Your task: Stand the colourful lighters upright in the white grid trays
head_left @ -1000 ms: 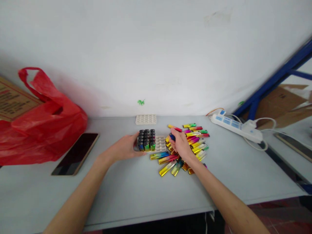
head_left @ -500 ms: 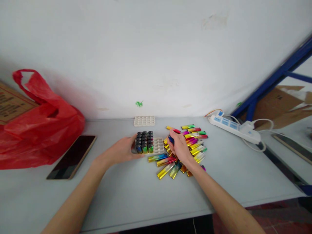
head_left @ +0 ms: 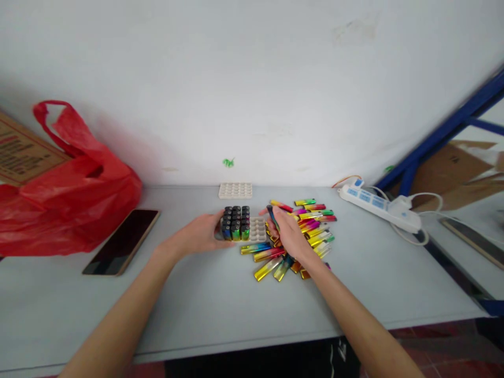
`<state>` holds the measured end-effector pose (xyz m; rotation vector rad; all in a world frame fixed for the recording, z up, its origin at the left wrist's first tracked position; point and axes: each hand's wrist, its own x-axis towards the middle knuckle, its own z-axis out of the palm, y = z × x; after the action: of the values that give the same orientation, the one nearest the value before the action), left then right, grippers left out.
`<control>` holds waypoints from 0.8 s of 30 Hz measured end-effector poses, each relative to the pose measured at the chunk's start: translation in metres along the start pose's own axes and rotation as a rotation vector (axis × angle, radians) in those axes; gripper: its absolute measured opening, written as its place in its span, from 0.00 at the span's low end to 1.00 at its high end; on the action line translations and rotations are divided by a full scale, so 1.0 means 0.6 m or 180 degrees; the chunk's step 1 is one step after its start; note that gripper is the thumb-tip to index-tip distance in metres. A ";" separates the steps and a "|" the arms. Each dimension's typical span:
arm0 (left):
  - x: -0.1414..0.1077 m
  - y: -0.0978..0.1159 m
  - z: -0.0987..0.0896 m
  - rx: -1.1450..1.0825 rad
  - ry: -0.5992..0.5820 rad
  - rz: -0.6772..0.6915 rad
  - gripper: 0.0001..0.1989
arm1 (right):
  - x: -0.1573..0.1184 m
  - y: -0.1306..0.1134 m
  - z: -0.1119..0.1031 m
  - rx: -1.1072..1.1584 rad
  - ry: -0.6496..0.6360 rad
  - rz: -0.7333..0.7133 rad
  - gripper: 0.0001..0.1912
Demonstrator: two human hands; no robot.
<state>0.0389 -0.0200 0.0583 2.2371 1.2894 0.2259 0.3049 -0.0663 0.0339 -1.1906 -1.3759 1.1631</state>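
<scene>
A pale tray point(head_left: 258, 230) with round hollows lies on the table; its left part holds several upright lighters point(head_left: 236, 223) with black tops, in rows. My left hand point(head_left: 205, 232) is wrapped round the left side of these lighters and the tray's end. Over the tray's right edge, my right hand point(head_left: 288, 231) grips a dark blue lighter point(head_left: 271, 214), tilted. Beneath and around that hand lies a loose pile of shiny lighters point(head_left: 268, 268) in yellow, red, green and blue. The lighters under the hand are partly hidden.
An unfilled pale tray point(head_left: 235, 190) lies by the wall. On the left are a phone point(head_left: 122, 242), a red plastic bag point(head_left: 86, 194) and a cardboard box point(head_left: 27, 157). A white power strip point(head_left: 378, 207) with cables and a blue metal frame point(head_left: 437, 142) stand right.
My right hand has turned slightly, and more of the dark blue lighter shows, tilted near the tray. The whole view has shifted a little. My left hand keeps its hold.
</scene>
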 end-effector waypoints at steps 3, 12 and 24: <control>0.000 -0.005 0.001 0.0012 -0.0101 0.0111 0.35 | 0.001 -0.001 -0.007 -0.0407 0.0006 -0.0366 0.26; -0.002 -0.006 0.004 -0.0089 -0.0069 0.0051 0.36 | 0.010 0.002 -0.004 -0.0401 0.0197 -0.0564 0.17; -0.001 -0.008 0.004 0.0294 -0.0055 0.0111 0.35 | 0.044 0.024 0.009 -0.2339 -0.0262 -0.1175 0.14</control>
<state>0.0362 -0.0197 0.0539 2.3355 1.2764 0.1626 0.2986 -0.0394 0.0207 -1.2974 -2.0759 0.4445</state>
